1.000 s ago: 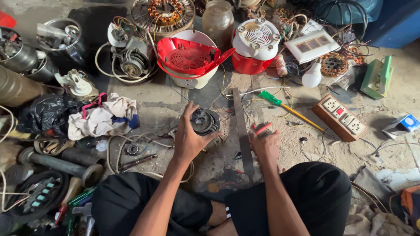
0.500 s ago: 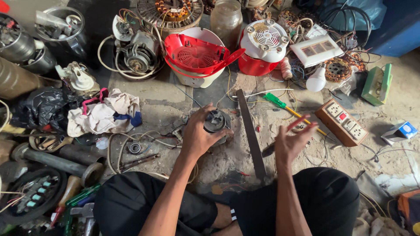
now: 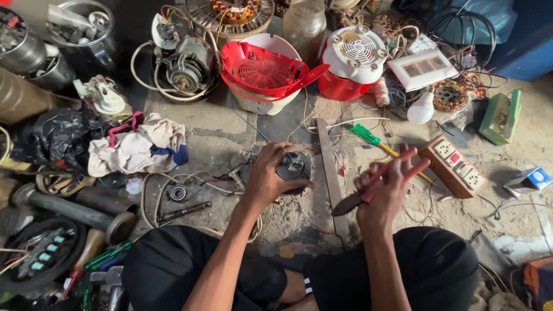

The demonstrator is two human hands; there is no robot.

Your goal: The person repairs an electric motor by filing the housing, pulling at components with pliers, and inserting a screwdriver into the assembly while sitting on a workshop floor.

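I see a cracked, dusty concrete floor (image 3: pixel 219 124) in daylight, a blue container (image 3: pixel 527 40) at its far edge

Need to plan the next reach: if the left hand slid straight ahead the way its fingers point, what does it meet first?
The left hand already grips the dark round motor part; beyond it, probably the flat metal bar, though depth is unclear.

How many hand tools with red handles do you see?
1 clearly: the pliers, held in the right hand beside the flat metal bar. Others may be hidden in the clutter.
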